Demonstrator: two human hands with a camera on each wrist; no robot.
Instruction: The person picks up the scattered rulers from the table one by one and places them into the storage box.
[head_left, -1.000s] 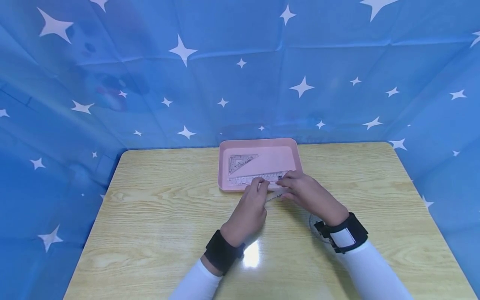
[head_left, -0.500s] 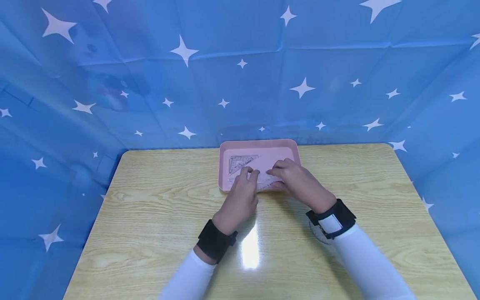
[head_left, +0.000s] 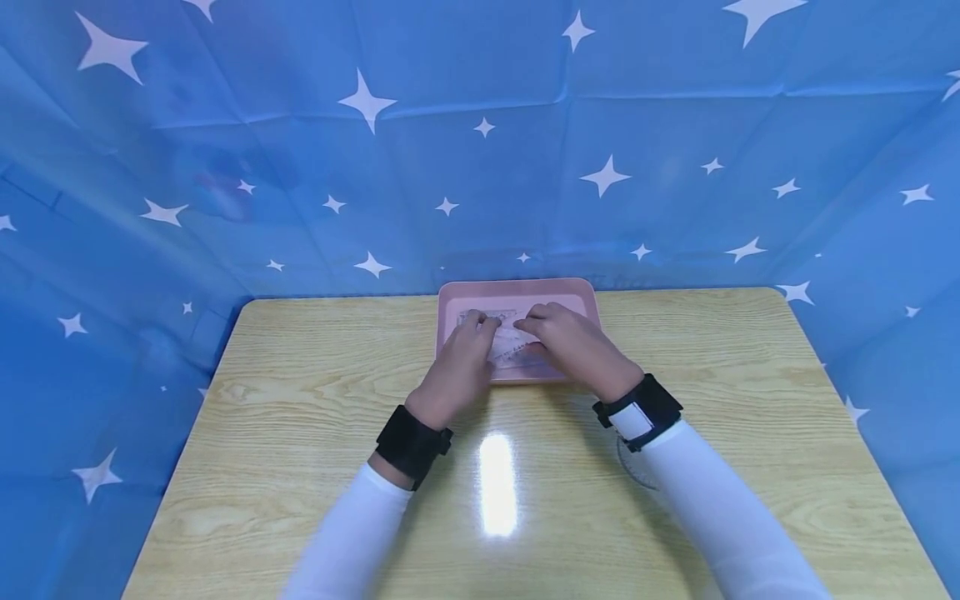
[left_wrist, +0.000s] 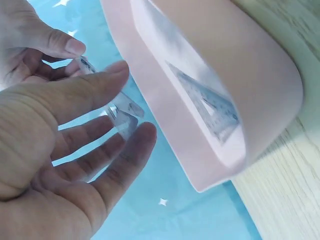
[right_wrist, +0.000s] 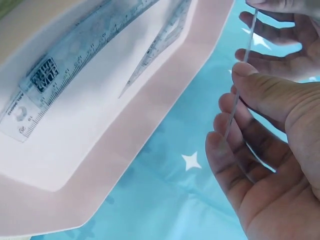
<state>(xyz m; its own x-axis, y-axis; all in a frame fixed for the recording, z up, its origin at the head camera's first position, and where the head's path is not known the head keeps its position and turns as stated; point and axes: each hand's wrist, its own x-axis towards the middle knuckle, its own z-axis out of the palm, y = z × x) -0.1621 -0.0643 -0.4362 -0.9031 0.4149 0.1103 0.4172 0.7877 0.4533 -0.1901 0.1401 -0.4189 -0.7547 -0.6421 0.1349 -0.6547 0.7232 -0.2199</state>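
Observation:
Over the pink tray (head_left: pixel 517 288), my two hands hold a clear plastic set square (left_wrist: pixel 123 119) between them. My left hand (head_left: pixel 459 362) pinches one end with thumb and fingers. At the other end, my right hand (head_left: pixel 576 348) grips it the same way; the right wrist view shows the piece edge-on as a thin line. Fingers cover part of it. Inside the tray lie a clear ruler (right_wrist: pixel 75 67) and another set square (left_wrist: pixel 212 107) with a triangular cutout.
A clear, round-edged piece like a protractor (head_left: pixel 632 465) lies on the wooden table (head_left: pixel 322 358), partly under my right forearm. Behind the table's back edge hangs a blue cloth (head_left: pixel 495 192) with white stars.
Both hands have moved forward and left, carrying the set square from the tray's front edge to over its middle. The protractor-like piece stays on the table.

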